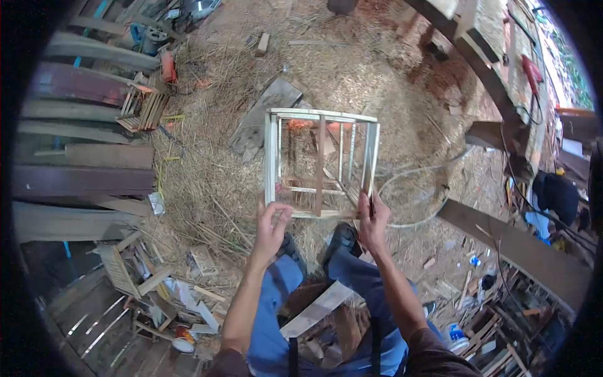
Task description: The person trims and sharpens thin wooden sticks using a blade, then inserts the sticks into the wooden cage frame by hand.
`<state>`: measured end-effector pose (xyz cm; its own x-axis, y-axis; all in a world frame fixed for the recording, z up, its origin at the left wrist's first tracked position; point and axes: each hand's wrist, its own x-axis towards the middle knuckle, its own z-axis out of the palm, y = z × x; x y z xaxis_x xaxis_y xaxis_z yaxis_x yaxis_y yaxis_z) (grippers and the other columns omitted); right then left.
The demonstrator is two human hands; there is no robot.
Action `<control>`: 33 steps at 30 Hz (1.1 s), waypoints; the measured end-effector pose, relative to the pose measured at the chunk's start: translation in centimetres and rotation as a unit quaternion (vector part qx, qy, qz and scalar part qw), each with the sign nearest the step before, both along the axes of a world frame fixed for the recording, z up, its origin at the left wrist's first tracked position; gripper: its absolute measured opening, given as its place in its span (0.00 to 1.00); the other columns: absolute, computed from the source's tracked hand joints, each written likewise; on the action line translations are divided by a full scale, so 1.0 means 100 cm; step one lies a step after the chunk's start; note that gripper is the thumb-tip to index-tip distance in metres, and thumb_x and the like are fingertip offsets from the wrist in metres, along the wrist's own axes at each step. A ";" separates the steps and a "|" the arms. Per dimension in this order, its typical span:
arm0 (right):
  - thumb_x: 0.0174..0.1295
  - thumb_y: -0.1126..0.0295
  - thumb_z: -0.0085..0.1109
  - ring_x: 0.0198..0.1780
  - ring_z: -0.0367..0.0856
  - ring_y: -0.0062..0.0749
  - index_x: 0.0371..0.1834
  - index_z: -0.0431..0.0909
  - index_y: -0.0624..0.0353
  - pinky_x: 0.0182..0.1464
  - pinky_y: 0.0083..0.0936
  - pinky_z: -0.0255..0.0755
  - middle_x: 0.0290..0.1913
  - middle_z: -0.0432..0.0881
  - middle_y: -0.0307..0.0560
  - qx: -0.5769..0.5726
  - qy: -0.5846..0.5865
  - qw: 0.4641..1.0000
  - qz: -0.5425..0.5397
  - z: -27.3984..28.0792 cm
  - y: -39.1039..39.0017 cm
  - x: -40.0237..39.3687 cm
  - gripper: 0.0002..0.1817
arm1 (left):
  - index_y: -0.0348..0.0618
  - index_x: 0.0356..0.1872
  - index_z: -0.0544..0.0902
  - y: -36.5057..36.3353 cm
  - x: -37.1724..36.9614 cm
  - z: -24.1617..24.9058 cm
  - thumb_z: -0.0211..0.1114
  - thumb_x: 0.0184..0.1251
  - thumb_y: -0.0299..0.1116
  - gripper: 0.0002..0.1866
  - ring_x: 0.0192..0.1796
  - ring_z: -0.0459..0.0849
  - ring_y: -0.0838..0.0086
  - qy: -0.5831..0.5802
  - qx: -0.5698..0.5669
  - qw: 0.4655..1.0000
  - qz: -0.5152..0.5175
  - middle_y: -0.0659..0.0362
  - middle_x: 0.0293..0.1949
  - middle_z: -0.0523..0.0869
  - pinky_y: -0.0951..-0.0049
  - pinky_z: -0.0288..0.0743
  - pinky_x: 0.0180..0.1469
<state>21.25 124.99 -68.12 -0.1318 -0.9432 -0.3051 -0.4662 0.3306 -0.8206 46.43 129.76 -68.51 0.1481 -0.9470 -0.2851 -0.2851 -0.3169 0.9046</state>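
A box-shaped frame of thin pale wooden strips (323,115), with one darker strip down its near face, is held up in front of my knees. My left hand (272,227) is closed on the frame's lower left corner. At the lower right corner, my right hand (373,220) grips the frame, its fingers wrapped round the upright. Something small and dark shows by the right fingers; I cannot make out what it is. Straw and shavings on the ground are visible through the frame's open sides.
A flat board (270,107) lies on the straw beyond the frame. Stacked planks (88,179) line the left side. On the right are a long plank (515,251), a looped hose (411,224) and a bench with a red tool (532,72). Scrap wood lies around my feet.
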 end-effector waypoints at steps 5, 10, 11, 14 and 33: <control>0.72 0.71 0.54 0.28 0.71 0.21 0.66 0.75 0.62 0.32 0.25 0.70 0.25 0.74 0.44 -0.060 0.042 0.996 0.041 -0.059 -0.006 -0.007 0.20 | 0.39 0.39 0.84 0.010 -0.004 -0.072 0.65 0.73 0.39 0.12 0.72 0.67 0.51 0.051 0.021 0.998 0.013 0.43 0.66 0.72 0.56 0.56 0.73; 0.73 0.69 0.54 0.24 0.65 0.15 0.65 0.76 0.64 0.26 0.22 0.63 0.22 0.70 0.35 -0.073 0.027 0.997 0.007 -0.092 -0.019 -0.007 0.20 | 0.39 0.40 0.82 -0.007 -0.014 -0.116 0.64 0.72 0.36 0.10 0.72 0.68 0.50 0.097 -0.088 0.991 0.015 0.43 0.67 0.71 0.56 0.56 0.74; 0.73 0.69 0.54 0.24 0.65 0.15 0.65 0.76 0.65 0.25 0.21 0.62 0.22 0.70 0.34 -0.095 0.040 0.995 0.010 -0.099 -0.014 -0.008 0.20 | 0.39 0.39 0.82 -0.007 -0.012 -0.122 0.64 0.72 0.36 0.10 0.72 0.68 0.50 0.096 -0.091 0.991 0.015 0.43 0.67 0.71 0.56 0.56 0.74; 0.75 0.67 0.53 0.28 0.61 0.12 0.49 0.80 0.65 0.28 0.18 0.55 0.26 0.66 0.28 -0.096 -0.011 0.995 -0.005 -0.095 -0.013 0.000 0.12 | 0.39 0.38 0.82 -0.005 -0.005 -0.124 0.64 0.71 0.37 0.10 0.72 0.69 0.53 0.107 -0.098 0.989 0.021 0.43 0.66 0.72 0.54 0.57 0.74; 0.74 0.68 0.52 0.19 0.69 0.33 0.61 0.77 0.63 0.26 0.36 0.66 0.19 0.71 0.55 -0.216 0.055 0.973 0.062 -0.110 0.017 -0.043 0.16 | 0.49 0.81 0.50 0.003 -0.046 -0.099 0.57 0.71 0.25 0.40 0.72 0.65 0.64 0.048 -0.113 0.992 0.008 0.51 0.78 0.56 0.63 0.65 0.71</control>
